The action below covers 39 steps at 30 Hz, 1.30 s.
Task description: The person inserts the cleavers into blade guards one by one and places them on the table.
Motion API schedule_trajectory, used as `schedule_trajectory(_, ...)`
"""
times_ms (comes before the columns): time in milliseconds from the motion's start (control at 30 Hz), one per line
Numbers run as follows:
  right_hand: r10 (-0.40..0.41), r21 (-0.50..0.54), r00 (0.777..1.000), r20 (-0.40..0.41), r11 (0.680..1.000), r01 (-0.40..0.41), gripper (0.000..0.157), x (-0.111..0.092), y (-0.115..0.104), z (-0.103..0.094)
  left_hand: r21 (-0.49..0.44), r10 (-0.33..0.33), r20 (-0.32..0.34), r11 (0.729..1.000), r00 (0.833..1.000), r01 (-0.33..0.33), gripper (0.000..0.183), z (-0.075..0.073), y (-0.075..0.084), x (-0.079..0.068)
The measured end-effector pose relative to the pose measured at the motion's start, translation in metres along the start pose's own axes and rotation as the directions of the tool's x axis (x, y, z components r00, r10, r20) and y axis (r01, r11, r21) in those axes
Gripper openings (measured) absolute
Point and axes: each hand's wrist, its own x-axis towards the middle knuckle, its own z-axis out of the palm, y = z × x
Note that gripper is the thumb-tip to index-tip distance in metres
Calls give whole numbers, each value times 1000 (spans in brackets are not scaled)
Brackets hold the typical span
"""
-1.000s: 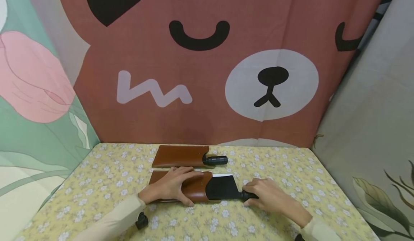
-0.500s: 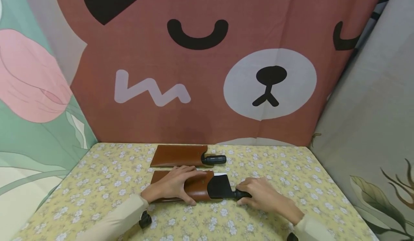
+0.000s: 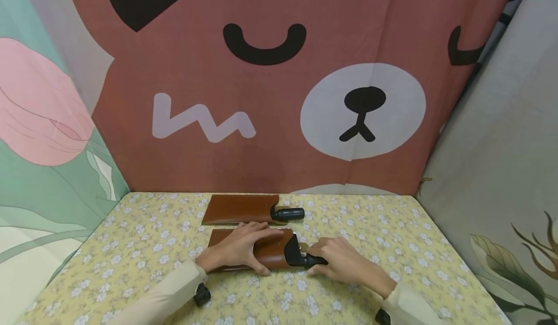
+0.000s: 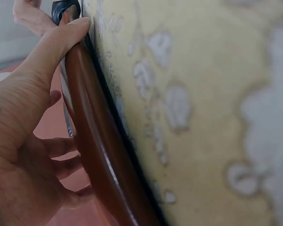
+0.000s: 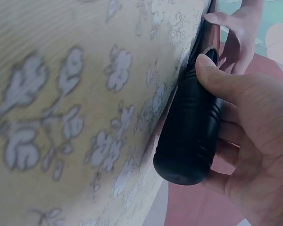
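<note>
A brown leather sheath [image 3: 275, 253] lies on the table, and my left hand [image 3: 237, 245] holds it from above. The thumb is at its near edge and the fingers reach across to the far edge, as the left wrist view also shows. A broad cleaver with a black blade [image 3: 294, 252] sits mostly inside the sheath; only a short strip of blade shows at the mouth. My right hand [image 3: 342, 259] grips the cleaver's black ridged handle [image 5: 191, 127], thumb along its upper end in the right wrist view. The rest of the blade is hidden by the leather.
Behind, parallel to the first, lies a second brown sheath [image 3: 240, 209] with a black handle [image 3: 289, 214] sticking out to the right. A yellow flowered cloth [image 3: 375, 228] covers the table. A bear-print curtain [image 3: 270, 160] hangs along the back edge, with printed curtains at both sides.
My right hand has moved left, sliding the cleaver deeper into the sheath, so much less blade shows. The left hand and its sheath have shifted slightly right.
</note>
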Motion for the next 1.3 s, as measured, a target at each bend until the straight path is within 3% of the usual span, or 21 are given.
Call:
schedule_trajectory(467,5,32,1000,21,999,-6,45,9,-4,5,5,-29,25,1000,999,29,98,-1,6,-2)
schedule_trajectory(633,34,18,999,42,999,-35,46,9,-6,2,68,-35,84,997,996,30,105,-3,8,-2)
schedule_trajectory(800,55,-18,995,78,998,-53,52,5,-3,-2,122,-64,107,991,992,51,111,-10,1,-12)
schedule_trajectory(933,84,-75,987,134,994,-75,54,2,0,-11,103,-44,93,994,995,34,110,-14,-4,-18)
schedule_trajectory(1033,55,-91,987,148,995,-42,51,3,2,-15,79,-25,68,997,997,20,108,-14,-6,-18)
schedule_trajectory(1167,-13,-70,992,122,997,21,51,3,2,-13,31,-18,41,999,999,17,106,-13,-9,-18)
schedule_trajectory(1300,-26,-48,995,98,998,31,51,4,1,-9,17,3,21,1000,1000,-4,103,-11,-10,-18)
